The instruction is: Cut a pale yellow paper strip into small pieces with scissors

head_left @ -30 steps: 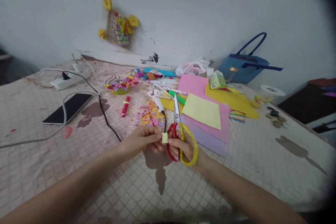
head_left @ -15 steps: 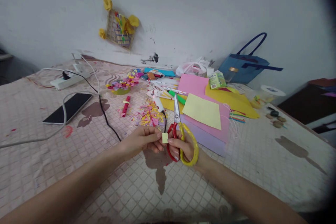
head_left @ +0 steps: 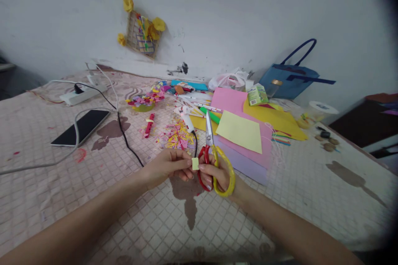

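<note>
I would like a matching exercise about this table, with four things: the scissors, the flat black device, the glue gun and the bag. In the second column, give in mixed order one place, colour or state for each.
Column one
1. scissors
2. flat black device
3. glue gun
4. bag

Column two
a. blue, beside the wall
b. in the right hand
c. crossed by a pale cable
d. white, by the paper scraps

Right pairs: 1-b, 2-c, 3-d, 4-a

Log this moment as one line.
left hand: pinches small yellow paper piece | right hand: pinches same piece, holds scissors | glue gun: on table
</note>
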### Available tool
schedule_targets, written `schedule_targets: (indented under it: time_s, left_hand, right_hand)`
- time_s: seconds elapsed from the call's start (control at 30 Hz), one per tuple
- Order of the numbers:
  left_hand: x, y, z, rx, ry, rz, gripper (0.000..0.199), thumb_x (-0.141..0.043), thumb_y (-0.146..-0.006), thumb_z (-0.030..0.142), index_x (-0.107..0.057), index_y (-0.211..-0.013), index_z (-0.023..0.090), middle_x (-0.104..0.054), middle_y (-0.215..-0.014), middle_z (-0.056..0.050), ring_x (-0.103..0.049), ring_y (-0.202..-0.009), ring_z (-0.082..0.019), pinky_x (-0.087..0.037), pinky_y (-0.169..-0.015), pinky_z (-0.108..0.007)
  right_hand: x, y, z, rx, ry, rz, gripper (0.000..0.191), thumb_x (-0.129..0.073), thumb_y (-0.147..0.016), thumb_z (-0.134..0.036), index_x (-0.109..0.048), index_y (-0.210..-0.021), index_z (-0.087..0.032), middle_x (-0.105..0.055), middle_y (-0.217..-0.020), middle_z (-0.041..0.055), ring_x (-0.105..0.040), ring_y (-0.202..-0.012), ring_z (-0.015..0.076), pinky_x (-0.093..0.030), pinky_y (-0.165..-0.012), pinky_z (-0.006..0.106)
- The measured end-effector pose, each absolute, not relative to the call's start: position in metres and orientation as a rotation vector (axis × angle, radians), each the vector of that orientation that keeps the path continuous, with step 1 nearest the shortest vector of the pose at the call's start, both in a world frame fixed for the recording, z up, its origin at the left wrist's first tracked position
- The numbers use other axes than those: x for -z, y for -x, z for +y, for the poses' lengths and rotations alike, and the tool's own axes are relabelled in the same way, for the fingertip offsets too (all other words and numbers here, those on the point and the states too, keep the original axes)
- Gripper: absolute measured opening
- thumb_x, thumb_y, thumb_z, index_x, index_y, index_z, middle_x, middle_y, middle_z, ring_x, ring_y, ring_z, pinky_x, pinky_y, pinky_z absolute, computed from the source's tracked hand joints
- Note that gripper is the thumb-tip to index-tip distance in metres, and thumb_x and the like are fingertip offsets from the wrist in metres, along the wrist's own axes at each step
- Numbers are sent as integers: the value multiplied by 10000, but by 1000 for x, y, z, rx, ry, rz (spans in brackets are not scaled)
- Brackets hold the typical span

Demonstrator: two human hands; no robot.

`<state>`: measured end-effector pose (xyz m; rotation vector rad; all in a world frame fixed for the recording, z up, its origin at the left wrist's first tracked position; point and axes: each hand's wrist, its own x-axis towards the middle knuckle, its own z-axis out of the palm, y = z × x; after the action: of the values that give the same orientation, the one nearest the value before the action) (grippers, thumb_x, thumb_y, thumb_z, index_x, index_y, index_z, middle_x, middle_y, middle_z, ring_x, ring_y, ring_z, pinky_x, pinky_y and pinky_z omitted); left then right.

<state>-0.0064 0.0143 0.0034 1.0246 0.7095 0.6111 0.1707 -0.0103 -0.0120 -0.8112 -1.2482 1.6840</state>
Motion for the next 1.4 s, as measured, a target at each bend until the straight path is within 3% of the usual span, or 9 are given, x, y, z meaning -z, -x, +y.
schedule_targets:
  time_s: [0.27,0.5,0.73,1.07,1.4]
  left_hand:
    - [-6,5,17,-750,-898,786,125,-688,-712,212,-617,-701,110,-661,-634,-30,-601,-532,-77,-487,-513,-150]
    - [-9,13,33,-994,-618,877,100,-575,-779,69,-625,-695,93,-693,-675,-60,-634,-567,-91,-519,-536,-152]
    - [-7,20,42,-1131,-552,823,93,-569,-782,72,-652,-749,98,-700,-752,-50,-656,-648,-105,-547,-612,-176]
    - [-16,22,41,-1151,-531,815,136,-555,-785,48,-634,-688,100,-678,-666,-24,-634,-585,-78,-534,-576,-157]
    - [-11,22,39,-1137,-715,779,61,-642,-738,102,-620,-682,113,-679,-727,-23,-636,-636,-83,-529,-648,-175]
  right_hand:
    - [17,-169,-12,-1706,831,-1242,362,-553,-787,-502,-490,-674,-164,-401,-373,-88,-370,-298,55,-285,-336,176]
    - [14,-168,-21,-2244,528,-1112,701,-308,-726,-780,-522,-849,-124,-459,-482,-38,-431,-388,92,-326,-408,224]
    - [23,-163,-30,-2575,291,-1072,819,-179,-707,-817,-524,-875,-93,-461,-483,-27,-423,-378,93,-317,-430,236]
    - [26,-165,-26,-2605,291,-1020,817,-175,-714,-811,-531,-889,-97,-464,-490,-28,-425,-383,95,-308,-435,234]
    - [21,-167,-26,-2588,313,-998,835,-104,-740,-788,-537,-900,-93,-458,-487,-27,-415,-396,97,-279,-455,241]
